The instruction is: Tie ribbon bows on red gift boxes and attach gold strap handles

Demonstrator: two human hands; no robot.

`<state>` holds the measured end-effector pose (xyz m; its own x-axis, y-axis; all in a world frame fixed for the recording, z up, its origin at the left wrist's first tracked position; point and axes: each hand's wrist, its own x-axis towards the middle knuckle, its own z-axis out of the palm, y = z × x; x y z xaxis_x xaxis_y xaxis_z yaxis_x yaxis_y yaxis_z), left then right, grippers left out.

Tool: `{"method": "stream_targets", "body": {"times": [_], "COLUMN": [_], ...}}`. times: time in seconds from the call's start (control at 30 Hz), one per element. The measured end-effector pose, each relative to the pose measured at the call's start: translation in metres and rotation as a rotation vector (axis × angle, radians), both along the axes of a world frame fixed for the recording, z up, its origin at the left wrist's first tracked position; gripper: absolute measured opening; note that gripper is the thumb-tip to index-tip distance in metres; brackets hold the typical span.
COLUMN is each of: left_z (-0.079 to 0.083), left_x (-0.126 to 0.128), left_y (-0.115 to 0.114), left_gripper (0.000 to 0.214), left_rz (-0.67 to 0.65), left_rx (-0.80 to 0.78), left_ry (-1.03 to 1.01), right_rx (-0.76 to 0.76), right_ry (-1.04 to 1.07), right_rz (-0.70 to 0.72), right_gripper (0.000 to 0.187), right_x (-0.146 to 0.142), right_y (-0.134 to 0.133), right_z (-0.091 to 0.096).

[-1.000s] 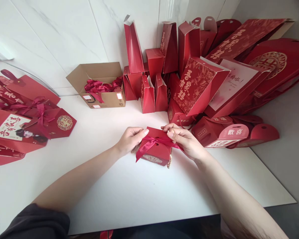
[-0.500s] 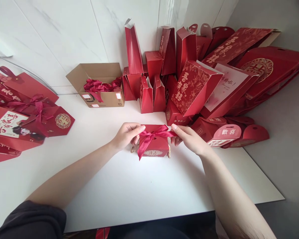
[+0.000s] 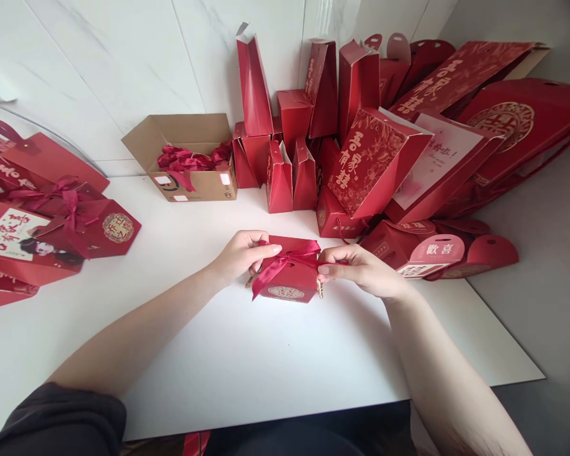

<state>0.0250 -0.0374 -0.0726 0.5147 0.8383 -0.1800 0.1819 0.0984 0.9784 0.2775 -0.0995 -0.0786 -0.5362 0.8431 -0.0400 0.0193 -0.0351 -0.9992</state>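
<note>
A small red gift box (image 3: 291, 284) with a gold emblem on its front stands on the white table (image 3: 247, 354), a dark red satin ribbon (image 3: 285, 259) across its top. My left hand (image 3: 242, 254) pinches the ribbon at the box's left top edge, fingers closed. My right hand (image 3: 356, 269) pinches the ribbon's other end at the box's right side. A loose ribbon tail hangs down the front left of the box.
An open cardboard carton (image 3: 185, 158) holding several red ribbons sits at the back. Red gift boxes and bags (image 3: 370, 158) are piled against the wall at the right. Finished ribboned boxes (image 3: 66, 218) lie at the left. A grey floor (image 3: 551, 266) lies beyond the table's right edge.
Both hands stayed on the ribbon; the right hand drew its end out to the right, then came back close to the box. The box turned slightly.
</note>
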Motion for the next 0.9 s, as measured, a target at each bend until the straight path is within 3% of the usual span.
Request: {"method": "stream_targets", "body": {"times": [0.13, 0.23, 0.43, 0.9], "left_z": [-0.001, -0.002, -0.005, -0.018], "left_x": [0.0, 0.0, -0.002, 0.001], "left_y": [0.002, 0.003, 0.003, 0.0], "left_gripper": [0.04, 0.039, 0.038, 0.04], "left_rz": [0.016, 0.01, -0.023, 0.081], "left_rx": [-0.098, -0.073, -0.055, 0.011], "left_ry": [-0.065, -0.094, -0.123, -0.07], "right_rx": [0.027, 0.041, 0.038, 0.118], "right_ry": [-0.016, -0.023, -0.037, -0.069], "right_rz": [0.04, 0.062, -0.057, -0.085], "right_gripper": [0.026, 0.028, 0.04, 0.034], "right_x": [0.002, 0.003, -0.002, -0.008], "right_y": [0.0, -0.001, -0.002, -0.002], "right_z": [0.001, 0.004, 0.003, -0.007]}}
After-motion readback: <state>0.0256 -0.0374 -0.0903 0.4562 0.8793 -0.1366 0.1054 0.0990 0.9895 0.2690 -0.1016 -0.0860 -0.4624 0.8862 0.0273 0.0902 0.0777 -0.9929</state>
